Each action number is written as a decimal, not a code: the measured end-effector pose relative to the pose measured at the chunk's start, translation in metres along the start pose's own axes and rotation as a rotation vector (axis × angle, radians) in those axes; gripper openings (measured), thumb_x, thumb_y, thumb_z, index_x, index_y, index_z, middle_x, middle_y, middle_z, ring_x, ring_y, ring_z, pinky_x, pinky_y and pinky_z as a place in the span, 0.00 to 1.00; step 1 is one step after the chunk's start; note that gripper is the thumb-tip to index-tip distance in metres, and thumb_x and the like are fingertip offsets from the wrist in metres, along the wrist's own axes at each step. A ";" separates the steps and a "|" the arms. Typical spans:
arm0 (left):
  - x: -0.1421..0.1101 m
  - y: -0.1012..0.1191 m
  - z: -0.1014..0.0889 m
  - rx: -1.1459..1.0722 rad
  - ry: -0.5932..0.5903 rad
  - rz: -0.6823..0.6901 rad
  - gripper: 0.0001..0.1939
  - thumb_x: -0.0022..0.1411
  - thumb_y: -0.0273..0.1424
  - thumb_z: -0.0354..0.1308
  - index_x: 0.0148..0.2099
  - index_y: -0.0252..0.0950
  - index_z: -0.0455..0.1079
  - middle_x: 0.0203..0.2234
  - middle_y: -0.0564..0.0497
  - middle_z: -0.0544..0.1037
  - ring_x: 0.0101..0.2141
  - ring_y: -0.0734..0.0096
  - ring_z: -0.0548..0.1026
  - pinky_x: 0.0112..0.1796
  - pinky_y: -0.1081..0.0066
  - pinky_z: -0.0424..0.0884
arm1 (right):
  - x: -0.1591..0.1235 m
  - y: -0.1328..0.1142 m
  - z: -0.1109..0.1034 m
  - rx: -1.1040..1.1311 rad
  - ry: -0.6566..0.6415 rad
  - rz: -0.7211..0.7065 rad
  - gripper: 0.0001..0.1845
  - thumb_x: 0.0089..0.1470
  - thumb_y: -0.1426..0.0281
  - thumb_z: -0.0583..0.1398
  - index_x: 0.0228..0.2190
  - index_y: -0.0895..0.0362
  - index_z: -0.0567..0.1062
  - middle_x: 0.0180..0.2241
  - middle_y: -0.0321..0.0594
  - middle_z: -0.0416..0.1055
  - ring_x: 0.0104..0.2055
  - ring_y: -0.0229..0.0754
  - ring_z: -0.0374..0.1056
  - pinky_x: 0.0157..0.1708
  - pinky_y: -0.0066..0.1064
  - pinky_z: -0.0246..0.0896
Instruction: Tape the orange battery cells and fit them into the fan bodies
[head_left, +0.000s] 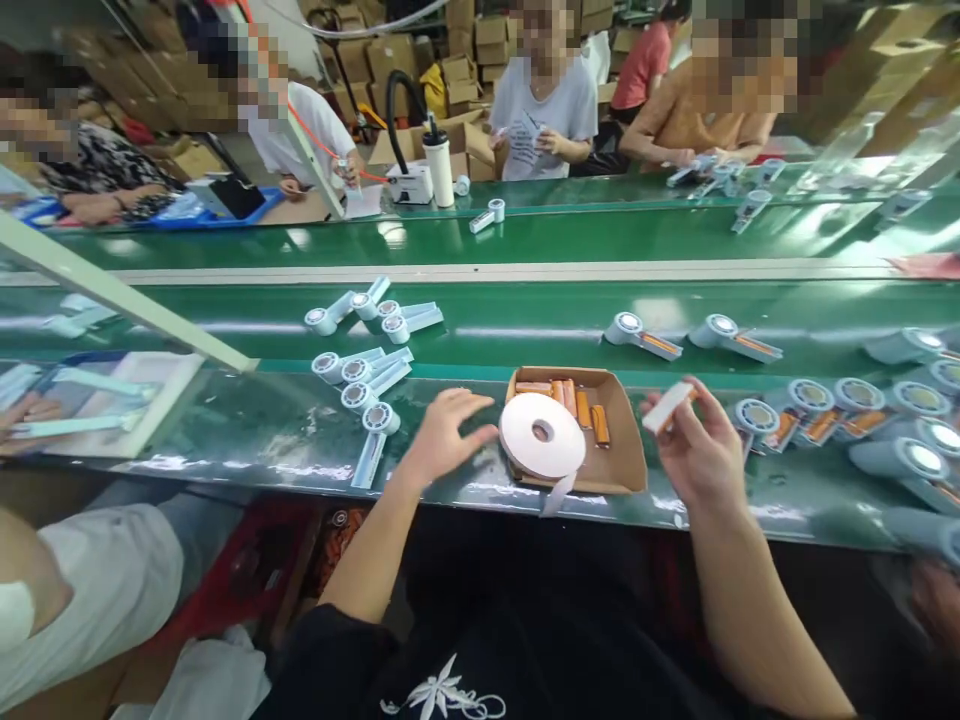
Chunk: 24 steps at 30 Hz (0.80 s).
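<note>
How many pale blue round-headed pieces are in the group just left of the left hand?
8: four in the farther cluster, four in the nearer cluster, beside the left hand. Some overlap, but every round head shows.

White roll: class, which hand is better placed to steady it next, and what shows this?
Left, most likely. The left hand looks empty, its fingers spread beside the roll; the right hand is farther off and holds a white piece.

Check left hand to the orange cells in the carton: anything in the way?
Yes: the white roll, over the carton's left part, stands between the left hand and the orange cells.
</note>
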<state>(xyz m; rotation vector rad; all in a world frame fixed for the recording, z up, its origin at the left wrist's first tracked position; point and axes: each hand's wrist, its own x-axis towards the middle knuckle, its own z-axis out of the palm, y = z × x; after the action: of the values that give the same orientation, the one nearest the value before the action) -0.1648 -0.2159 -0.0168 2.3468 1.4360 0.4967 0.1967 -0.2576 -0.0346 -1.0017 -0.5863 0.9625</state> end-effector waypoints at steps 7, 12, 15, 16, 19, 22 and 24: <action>0.005 -0.098 -0.062 0.453 -0.044 -0.708 0.23 0.71 0.45 0.52 0.59 0.44 0.79 0.62 0.43 0.77 0.61 0.38 0.70 0.54 0.47 0.75 | -0.031 0.011 -0.054 -0.064 0.054 0.077 0.26 0.39 0.59 0.81 0.40 0.46 0.80 0.31 0.34 0.84 0.32 0.47 0.84 0.26 0.30 0.78; 0.018 -0.110 -0.074 0.501 -0.158 -0.650 0.12 0.63 0.31 0.58 0.40 0.41 0.84 0.45 0.37 0.84 0.58 0.37 0.72 0.43 0.52 0.79 | -0.027 0.004 -0.055 -0.097 0.104 0.061 0.24 0.40 0.58 0.80 0.40 0.42 0.80 0.32 0.34 0.84 0.33 0.49 0.84 0.29 0.35 0.79; 0.033 -0.094 -0.069 0.536 -0.187 -0.497 0.12 0.62 0.27 0.57 0.35 0.39 0.83 0.43 0.38 0.83 0.54 0.41 0.75 0.45 0.52 0.79 | -0.020 -0.006 -0.047 -0.109 0.096 0.040 0.23 0.41 0.58 0.79 0.39 0.40 0.81 0.32 0.36 0.84 0.33 0.49 0.83 0.31 0.37 0.80; 0.044 -0.085 -0.064 0.541 -0.188 -0.419 0.13 0.64 0.27 0.55 0.37 0.39 0.83 0.45 0.39 0.83 0.54 0.43 0.75 0.48 0.52 0.79 | -0.015 -0.009 -0.042 -0.115 0.080 0.035 0.22 0.41 0.58 0.79 0.39 0.40 0.81 0.32 0.37 0.84 0.33 0.49 0.83 0.31 0.37 0.80; 0.097 -0.052 -0.038 0.516 -0.187 -0.128 0.17 0.68 0.25 0.51 0.47 0.39 0.82 0.53 0.41 0.80 0.58 0.51 0.72 0.59 0.56 0.73 | 0.010 -0.014 -0.013 -0.139 -0.015 0.011 0.26 0.43 0.56 0.79 0.43 0.42 0.80 0.35 0.38 0.85 0.33 0.48 0.83 0.32 0.37 0.80; 0.168 -0.019 -0.001 0.467 -0.220 0.125 0.19 0.66 0.21 0.52 0.51 0.39 0.81 0.57 0.42 0.78 0.61 0.57 0.69 0.60 0.62 0.71 | 0.041 -0.008 0.029 -0.132 -0.153 0.040 0.30 0.43 0.57 0.79 0.46 0.46 0.78 0.42 0.38 0.85 0.36 0.45 0.83 0.35 0.35 0.80; 0.209 -0.003 0.020 0.449 -0.251 0.235 0.18 0.63 0.18 0.55 0.48 0.38 0.81 0.55 0.41 0.78 0.59 0.57 0.70 0.60 0.62 0.71 | 0.058 0.000 0.054 -0.106 -0.234 0.106 0.30 0.44 0.57 0.78 0.47 0.47 0.78 0.44 0.38 0.84 0.38 0.44 0.83 0.38 0.35 0.81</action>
<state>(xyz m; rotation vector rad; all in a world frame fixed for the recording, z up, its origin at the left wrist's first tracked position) -0.0687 -0.0298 -0.0115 2.8226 1.2609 -0.0820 0.1815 -0.1835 -0.0109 -1.0293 -0.7919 1.1626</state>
